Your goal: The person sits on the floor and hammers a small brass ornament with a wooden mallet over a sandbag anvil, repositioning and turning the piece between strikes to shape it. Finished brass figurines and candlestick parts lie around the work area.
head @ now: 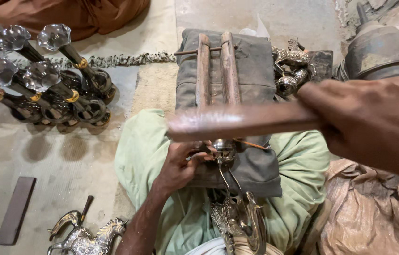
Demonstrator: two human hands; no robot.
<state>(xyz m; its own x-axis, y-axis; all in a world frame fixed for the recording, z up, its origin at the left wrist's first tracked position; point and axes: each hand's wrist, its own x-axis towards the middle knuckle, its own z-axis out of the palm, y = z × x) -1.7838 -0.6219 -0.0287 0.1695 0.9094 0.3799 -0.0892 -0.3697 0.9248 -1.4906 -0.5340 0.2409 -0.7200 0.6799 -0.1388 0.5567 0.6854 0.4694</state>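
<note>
A silver metal figurine (230, 208) is gripped at its upper end by the left hand (180, 167), fingers curled closed. A blurred wooden mallet (237, 122) is clenched in the right hand (369, 120), above the grey cloth pad (251, 71).

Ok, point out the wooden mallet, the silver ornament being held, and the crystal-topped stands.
wooden mallet (237, 122), head view, middle of its blurred flat face.
silver ornament (224, 149), head view, its round top by the left hand.
crystal-topped stands (54, 37), head view, one clear faceted knob.
</note>
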